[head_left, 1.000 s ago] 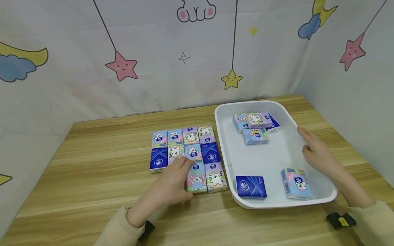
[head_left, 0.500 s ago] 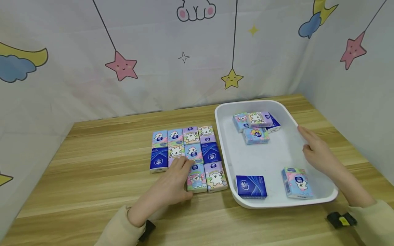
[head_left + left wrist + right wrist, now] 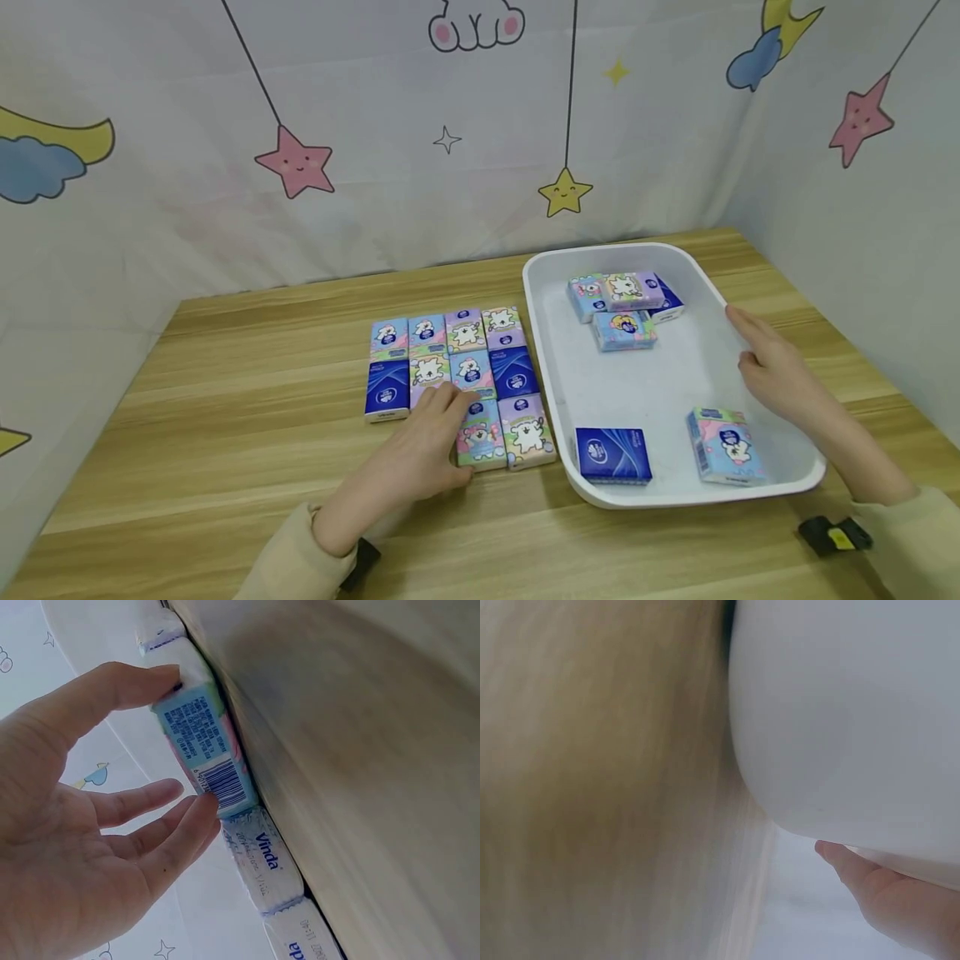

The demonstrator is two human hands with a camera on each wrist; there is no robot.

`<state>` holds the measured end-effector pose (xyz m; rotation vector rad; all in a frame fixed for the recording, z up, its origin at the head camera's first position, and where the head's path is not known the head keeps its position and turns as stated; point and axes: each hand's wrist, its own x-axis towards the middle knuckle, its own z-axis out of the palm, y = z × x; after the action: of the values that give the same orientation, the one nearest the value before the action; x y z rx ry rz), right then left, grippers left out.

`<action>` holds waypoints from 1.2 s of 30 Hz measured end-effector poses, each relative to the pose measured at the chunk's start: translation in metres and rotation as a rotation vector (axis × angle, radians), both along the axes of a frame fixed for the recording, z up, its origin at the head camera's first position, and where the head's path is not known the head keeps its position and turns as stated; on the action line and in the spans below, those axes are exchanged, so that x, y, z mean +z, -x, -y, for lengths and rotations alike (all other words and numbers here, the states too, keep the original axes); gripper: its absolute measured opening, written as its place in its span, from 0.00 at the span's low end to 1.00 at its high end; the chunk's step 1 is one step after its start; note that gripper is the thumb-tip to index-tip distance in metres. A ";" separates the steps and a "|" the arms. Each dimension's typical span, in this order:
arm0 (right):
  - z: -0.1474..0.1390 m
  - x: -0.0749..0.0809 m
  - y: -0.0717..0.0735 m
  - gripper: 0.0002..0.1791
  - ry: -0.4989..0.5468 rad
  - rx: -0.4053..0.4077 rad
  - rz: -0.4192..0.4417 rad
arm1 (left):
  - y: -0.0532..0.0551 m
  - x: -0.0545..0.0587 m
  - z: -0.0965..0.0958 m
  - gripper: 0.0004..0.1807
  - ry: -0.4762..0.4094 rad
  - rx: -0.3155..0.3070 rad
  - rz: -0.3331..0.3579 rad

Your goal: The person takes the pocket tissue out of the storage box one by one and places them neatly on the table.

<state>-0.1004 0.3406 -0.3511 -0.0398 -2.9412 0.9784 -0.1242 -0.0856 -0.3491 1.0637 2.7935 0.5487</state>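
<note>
My left hand [image 3: 420, 442] spans a blue-and-pink cartoon tissue pack [image 3: 482, 435], thumb at its near end and fingertips by its far end. In the left wrist view, the barcode side of this tissue pack [image 3: 201, 739] faces the camera between thumb and fingers. It belongs to a close block of tissue packs laid flat on the table, some dark blue [image 3: 387, 387], others pastel [image 3: 528, 433]. My right hand [image 3: 776, 371] holds the right rim of a white plastic tray [image 3: 547, 367]. The right wrist view shows fingers against the tray's outer wall [image 3: 840, 735], partly hidden.
Inside the tray, several packs lie at the far end, including a purple one [image 3: 633, 289]. A dark blue pack [image 3: 612, 456] and a pastel pack [image 3: 723, 446] lie near its front. A white printed curtain [image 3: 375, 192] bounds the wooden table [image 3: 247, 400] at the back.
</note>
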 end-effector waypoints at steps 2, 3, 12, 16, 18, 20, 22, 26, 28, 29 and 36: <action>0.000 0.000 0.000 0.33 0.005 -0.004 0.010 | 0.000 0.000 0.000 0.44 -0.001 0.002 0.003; 0.000 0.000 0.000 0.33 0.004 -0.005 0.010 | 0.000 0.000 0.000 0.44 -0.002 0.002 0.006; 0.000 0.001 0.000 0.33 -0.007 0.003 -0.006 | -0.002 0.001 -0.002 0.43 -0.014 0.013 0.012; 0.000 0.000 0.000 0.33 -0.011 0.001 -0.008 | -0.002 0.001 -0.002 0.43 -0.019 0.011 0.010; 0.000 0.001 0.000 0.33 -0.015 -0.001 -0.007 | -0.002 0.001 -0.002 0.43 -0.018 0.009 0.003; 0.000 0.001 0.000 0.33 -0.015 -0.003 -0.001 | -0.002 0.001 -0.002 0.43 -0.017 0.007 -0.008; 0.000 0.001 0.000 0.33 -0.013 -0.002 0.000 | -0.002 0.002 -0.002 0.42 -0.015 0.001 -0.023; 0.000 0.001 0.000 0.33 -0.009 0.002 -0.008 | -0.002 0.005 -0.002 0.42 -0.017 -0.015 -0.064; 0.000 0.002 0.000 0.33 -0.013 0.003 -0.010 | -0.001 0.007 -0.002 0.41 -0.020 -0.022 -0.084; 0.000 0.002 0.000 0.33 -0.014 0.004 -0.011 | -0.002 0.007 -0.002 0.41 -0.021 -0.025 -0.093; 0.000 0.001 0.000 0.33 -0.023 0.013 -0.017 | -0.003 0.009 -0.002 0.38 -0.022 -0.018 -0.099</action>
<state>-0.1001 0.3406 -0.3498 -0.0124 -2.9408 0.9409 -0.1215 -0.0838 -0.3406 1.1504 2.8652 0.5403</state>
